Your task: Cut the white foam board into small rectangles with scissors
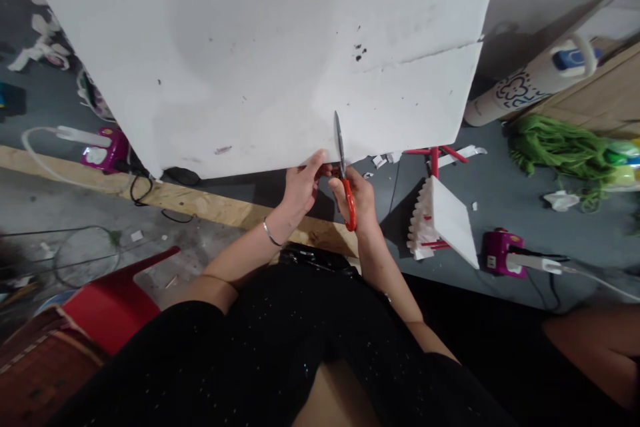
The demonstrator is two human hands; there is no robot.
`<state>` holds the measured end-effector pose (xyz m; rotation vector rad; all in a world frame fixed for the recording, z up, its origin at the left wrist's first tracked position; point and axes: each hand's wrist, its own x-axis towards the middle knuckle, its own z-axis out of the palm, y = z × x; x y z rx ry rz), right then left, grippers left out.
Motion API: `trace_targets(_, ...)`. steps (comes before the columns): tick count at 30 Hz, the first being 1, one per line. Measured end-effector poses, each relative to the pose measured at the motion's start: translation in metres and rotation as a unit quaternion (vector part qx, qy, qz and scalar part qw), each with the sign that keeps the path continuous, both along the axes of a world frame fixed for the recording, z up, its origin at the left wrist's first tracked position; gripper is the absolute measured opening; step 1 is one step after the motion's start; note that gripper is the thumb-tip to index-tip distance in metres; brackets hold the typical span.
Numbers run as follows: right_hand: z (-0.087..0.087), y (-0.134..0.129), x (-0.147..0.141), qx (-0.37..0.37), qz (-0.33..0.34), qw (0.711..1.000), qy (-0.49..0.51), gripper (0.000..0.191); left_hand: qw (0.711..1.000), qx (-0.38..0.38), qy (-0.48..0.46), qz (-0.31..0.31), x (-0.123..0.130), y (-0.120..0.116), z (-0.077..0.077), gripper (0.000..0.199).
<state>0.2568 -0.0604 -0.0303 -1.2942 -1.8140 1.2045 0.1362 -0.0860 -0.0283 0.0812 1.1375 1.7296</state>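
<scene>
A large white board (240,67) with dark specks and a cut line at its right side fills the upper middle of the view. My left hand (300,187) grips its near edge, thumb on top and the other fingers partly hidden under it. Close beside it, my right hand (364,197) is closed round the orange-red handles of a pair of scissors (349,203). One blade lies over the board's face, pointing away from me. The other blade is hidden, apparently beneath the board.
Right of my hands stands a small white panel (453,220) with red sticks and scalloped trim. Farther right are a white bottle (520,90), green yarn (555,143) and a purple plug adapter (504,253). Another adapter (105,150) is left. A person's arm (595,347) shows lower right.
</scene>
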Motion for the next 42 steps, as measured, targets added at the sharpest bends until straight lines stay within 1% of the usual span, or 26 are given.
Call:
trace_targets(7,-0.001,0.002,0.001,-0.012,0.02,1.0,0.012,0.082,1.0,-0.006,-0.008,0.011,0.0,0.002,0.007,0.033)
trace_targets(13,0.004,-0.003,-0.001,-0.014,0.001,1.0,0.017,0.081,1.0,0.002,0.007,0.001,0.0,0.0,0.007,0.032)
trace_targets(18,0.006,-0.002,-0.003,-0.028,-0.004,0.999,0.029,0.078,1.0,0.014,0.003,0.01,0.001,-0.001,0.007,0.031)
trace_targets(21,0.006,0.0,0.002,-0.062,0.02,0.997,0.041,0.076,1.0,-0.001,-0.002,0.012,0.002,-0.001,0.008,0.028)
trace_targets(24,0.008,-0.001,0.012,-0.083,0.075,0.993,0.036,0.073,1.0,-0.008,-0.008,0.021,-0.001,0.002,0.007,0.026)
trace_targets(26,0.012,-0.004,0.02,-0.074,0.101,0.992,0.016,0.069,0.999,-0.002,-0.004,0.033,-0.004,0.007,0.007,0.026)
trace_targets(28,0.019,-0.007,0.028,-0.064,0.109,0.992,-0.007,0.066,0.999,0.007,0.006,0.045,-0.006,0.01,0.006,0.026)
trace_targets(33,0.047,-0.012,0.052,-0.044,0.122,0.989,-0.073,0.048,0.999,0.015,0.018,0.049,-0.005,0.01,0.007,0.024)
trace_targets(36,0.06,-0.017,0.076,-0.061,0.15,0.982,-0.096,0.043,0.998,0.023,0.015,0.049,-0.006,0.008,0.008,0.022)
trace_targets(39,0.066,-0.023,0.09,-0.085,0.136,0.986,-0.054,0.039,0.999,0.019,0.017,0.047,-0.008,0.009,0.007,0.023)
trace_targets(42,0.066,-0.021,0.084,-0.092,0.118,0.989,-0.008,0.037,0.999,0.015,0.017,0.035,-0.007,0.011,0.005,0.024)
